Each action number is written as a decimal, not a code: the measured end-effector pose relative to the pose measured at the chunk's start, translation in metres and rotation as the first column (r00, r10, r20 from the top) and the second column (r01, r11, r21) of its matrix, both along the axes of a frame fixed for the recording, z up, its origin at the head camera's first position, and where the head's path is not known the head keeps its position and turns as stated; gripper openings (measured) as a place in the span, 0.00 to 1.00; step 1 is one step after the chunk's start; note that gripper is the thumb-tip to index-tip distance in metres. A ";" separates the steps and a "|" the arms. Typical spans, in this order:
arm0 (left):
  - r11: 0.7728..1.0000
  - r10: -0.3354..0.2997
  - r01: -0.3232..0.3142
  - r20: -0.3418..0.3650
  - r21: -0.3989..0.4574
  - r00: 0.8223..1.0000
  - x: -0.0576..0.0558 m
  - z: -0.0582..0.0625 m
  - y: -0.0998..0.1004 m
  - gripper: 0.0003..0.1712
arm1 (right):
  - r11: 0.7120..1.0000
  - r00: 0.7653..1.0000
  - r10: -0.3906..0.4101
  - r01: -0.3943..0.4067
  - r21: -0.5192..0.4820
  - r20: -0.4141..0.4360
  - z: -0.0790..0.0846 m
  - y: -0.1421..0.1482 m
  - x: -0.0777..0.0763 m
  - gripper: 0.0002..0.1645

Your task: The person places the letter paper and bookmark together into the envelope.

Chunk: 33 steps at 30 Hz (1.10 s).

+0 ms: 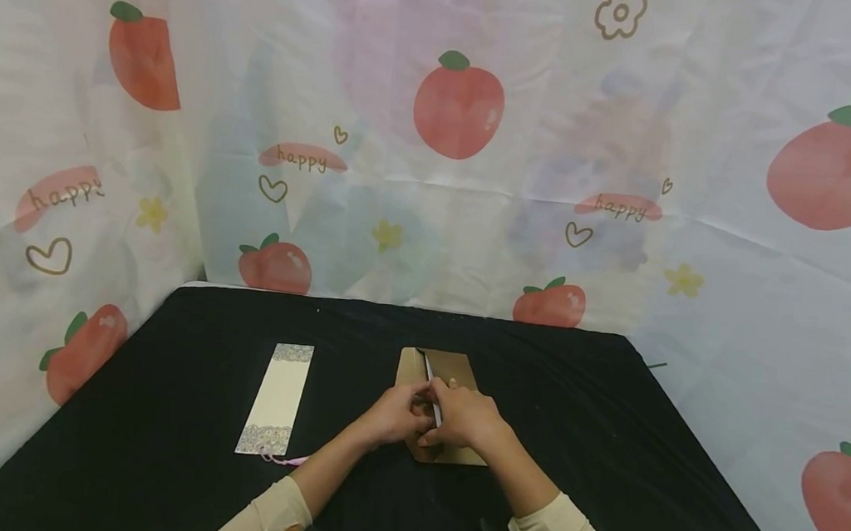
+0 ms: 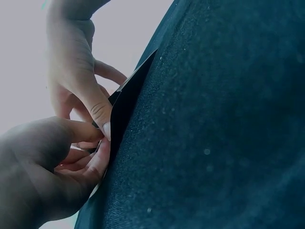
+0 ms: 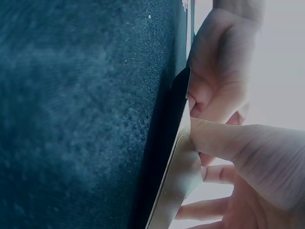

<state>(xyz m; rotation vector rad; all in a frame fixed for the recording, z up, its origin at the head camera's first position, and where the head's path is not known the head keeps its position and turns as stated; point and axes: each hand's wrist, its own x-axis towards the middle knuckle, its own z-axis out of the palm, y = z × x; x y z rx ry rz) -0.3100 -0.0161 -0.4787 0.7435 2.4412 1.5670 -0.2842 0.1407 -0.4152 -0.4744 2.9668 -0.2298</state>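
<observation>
A gold-brown folded card (image 1: 466, 372), like an envelope or flat box, lies on the black cloth in front of me. Along its middle, a thin white edge (image 1: 429, 367) stands up beside a dark gap. My left hand (image 1: 396, 415) pinches the card near this fold between thumb and fingers. From the other side, my right hand (image 1: 467, 419) grips it, its thumb close to the left fingertips. In the right wrist view, the card's gold face (image 3: 178, 167) shows a curved crease, with the right thumb on its edge. Fingers hide the card's centre.
A cream bookmark (image 1: 280, 396) with patterned grey ends lies to the left. Its pink tassel (image 1: 296, 460) reaches towards the left forearm. Black cloth (image 1: 181, 413) covers the table, and a fruit-printed curtain (image 1: 370, 211) hangs behind and at both sides.
</observation>
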 end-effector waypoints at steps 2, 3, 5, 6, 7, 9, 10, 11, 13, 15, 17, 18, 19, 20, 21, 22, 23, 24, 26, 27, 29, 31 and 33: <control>1.000 -0.011 0.011 0.009 -0.002 1.000 0.000 -0.001 0.001 0.27 | 1.000 1.000 0.004 -0.004 -0.006 -0.006 0.000 0.000 0.001 0.46; 1.000 -0.014 0.014 0.019 0.004 1.000 0.000 -0.001 0.001 0.27 | 1.000 1.000 0.005 -0.005 -0.008 -0.007 0.000 0.001 0.001 0.45; 1.000 -0.018 0.018 0.037 0.012 0.999 0.000 -0.001 0.001 0.27 | 1.000 1.000 0.008 -0.008 -0.011 -0.007 -0.001 0.001 0.001 0.45; 1.000 -0.020 0.019 0.042 0.016 0.999 0.000 -0.002 0.001 0.27 | 1.000 1.000 0.009 -0.009 -0.011 -0.008 -0.001 0.001 0.001 0.45; 1.000 -0.019 0.019 0.050 0.017 0.999 0.001 -0.001 0.001 0.27 | 1.000 1.000 0.010 -0.010 -0.011 -0.009 -0.001 0.001 0.002 0.45; 1.000 -0.017 0.016 0.051 0.013 0.999 0.001 -0.001 0.001 0.27 | 1.000 1.000 0.011 -0.011 -0.011 -0.010 -0.001 0.001 0.002 0.45; 1.000 -0.014 0.014 0.047 0.008 0.999 0.001 0.000 0.001 0.27 | 1.000 1.000 0.010 -0.011 -0.011 -0.009 0.000 0.001 0.002 0.45; 1.000 -0.010 0.010 0.039 -0.001 0.999 0.002 0.001 0.001 0.27 | 1.000 1.000 0.011 -0.011 -0.010 -0.007 0.000 0.001 0.002 0.45; 1.000 -0.001 0.001 0.027 -0.010 1.000 0.002 0.002 0.001 0.26 | 1.000 1.000 0.009 -0.009 -0.008 -0.005 0.000 0.001 0.001 0.45; 1.000 0.012 -0.012 0.014 -0.018 1.000 0.002 0.003 0.001 0.27 | 1.000 1.000 0.007 -0.007 -0.004 -0.004 0.000 0.001 0.001 0.45; 0.999 0.022 -0.022 0.004 -0.024 1.000 0.002 0.004 0.001 0.27 | 1.000 1.000 0.005 -0.005 0.004 -0.006 0.001 0.000 0.001 0.46; 1.000 0.024 -0.024 0.003 -0.020 1.000 0.002 0.005 0.001 0.27 | 1.000 1.000 0.003 -0.003 0.007 -0.007 0.001 0.000 0.000 0.46; 0.999 0.028 -0.028 0.004 -0.024 1.000 0.003 0.006 0.001 0.28 | 1.000 1.000 0.002 -0.002 0.011 -0.010 0.001 0.000 0.000 0.46; 0.999 0.026 -0.026 0.010 -0.020 1.000 0.003 0.006 0.001 0.28 | 1.000 1.000 0.001 -0.001 0.012 -0.011 0.000 0.000 0.000 0.47; 0.999 0.025 -0.025 0.011 -0.020 1.000 0.003 0.007 0.000 0.28 | 1.000 1.000 0.001 0.000 0.014 -0.011 0.000 0.000 -0.001 0.47; 0.999 0.025 -0.025 0.013 -0.020 1.000 0.003 0.008 0.000 0.28 | 1.000 1.000 -0.001 0.001 0.013 -0.011 -0.001 0.000 -0.001 0.47; 1.000 0.020 -0.019 0.022 -0.010 1.000 0.003 0.009 -0.001 0.28 | 1.000 1.000 -0.002 0.002 0.012 -0.011 -0.001 0.000 -0.001 0.48; 1.000 0.014 -0.014 0.030 -0.001 0.999 0.003 0.010 -0.002 0.28 | 1.000 1.000 -0.002 0.002 0.010 -0.011 -0.001 0.000 -0.001 0.48; 1.000 0.006 -0.007 0.043 0.008 0.999 0.003 0.013 -0.004 0.28 | 1.000 1.000 -0.002 0.002 0.010 -0.008 -0.002 0.000 -0.001 0.48; 1.000 0.002 -0.002 0.050 0.012 0.999 0.003 0.014 -0.006 0.28 | 1.000 1.000 0.000 0.000 0.011 -0.005 -0.002 0.000 -0.001 0.46; 1.000 -0.014 0.012 0.081 0.024 0.997 0.003 0.017 -0.009 0.29 | 1.000 1.000 0.002 -0.002 0.015 -0.002 -0.002 0.000 -0.001 0.42; 1.000 -0.021 0.020 0.101 0.011 0.995 0.003 0.019 -0.012 0.29 | 1.000 1.000 0.003 -0.003 0.017 0.002 -0.002 0.000 -0.002 0.40; 0.999 -0.032 0.032 0.128 -0.001 0.991 0.002 0.022 -0.015 0.29 | 1.000 1.000 0.004 -0.004 0.019 0.003 -0.002 0.000 -0.002 0.37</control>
